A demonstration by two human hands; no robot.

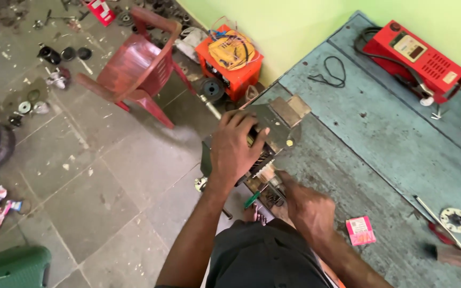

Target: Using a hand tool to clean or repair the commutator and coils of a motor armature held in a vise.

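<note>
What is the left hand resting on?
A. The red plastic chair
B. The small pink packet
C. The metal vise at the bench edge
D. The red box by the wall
C: the left hand lies spread on top of the metal vise at the edge of the bench, while the chair, red box and pink packet lie apart from it.

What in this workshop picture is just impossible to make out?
All in the head view:
- Under the left hand: the top of the bench vise, covered by the palm.
- At the right hand: motion blur; whatever it grips is unreadable.
- Green-handled tool: mostly hidden behind the vise.
- Dark-handled tool, bottom right: blurred, cut off by the edge.
</note>
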